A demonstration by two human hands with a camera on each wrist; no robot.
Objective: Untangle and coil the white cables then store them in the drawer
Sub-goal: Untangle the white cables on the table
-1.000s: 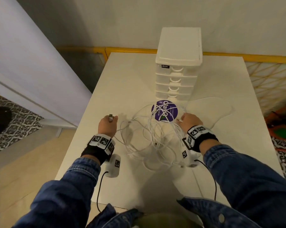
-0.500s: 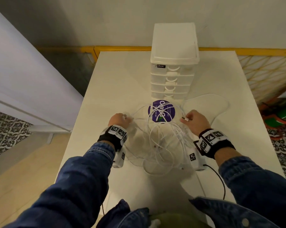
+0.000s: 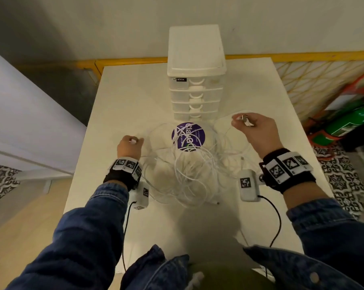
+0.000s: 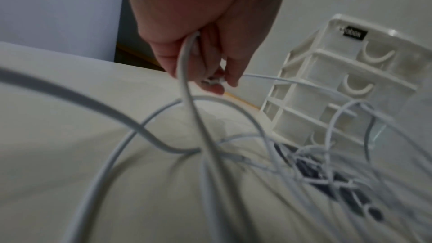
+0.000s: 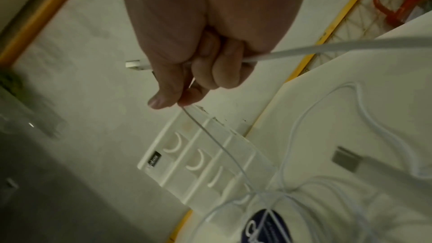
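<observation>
A tangle of white cables [image 3: 193, 164] lies on the white table [image 3: 135, 97], in front of a white drawer unit [image 3: 195, 80] with all its drawers closed. My left hand [image 3: 133, 143] is at the left of the tangle and pinches a cable plug [image 4: 211, 81], with a cable [image 4: 184, 66] running through its fist. My right hand [image 3: 248, 124] is raised at the right, level with the lowest drawer. It grips a thick cable [image 5: 304, 49] near its plug [image 5: 135, 65] and pinches a thin strand [image 5: 210, 136] between thumb and finger.
A round purple sticker [image 3: 187, 136] lies on the table under the cables. A loose plug [image 5: 346, 158] hangs near my right wrist. Yellow railing [image 3: 302, 55] runs behind the table; a green canister [image 3: 352, 120] lies on the floor at right.
My right hand has lifted up and to the right, pulling its cable end away from the tangle. My left hand stays at the left with its plug. The head view shifted.
</observation>
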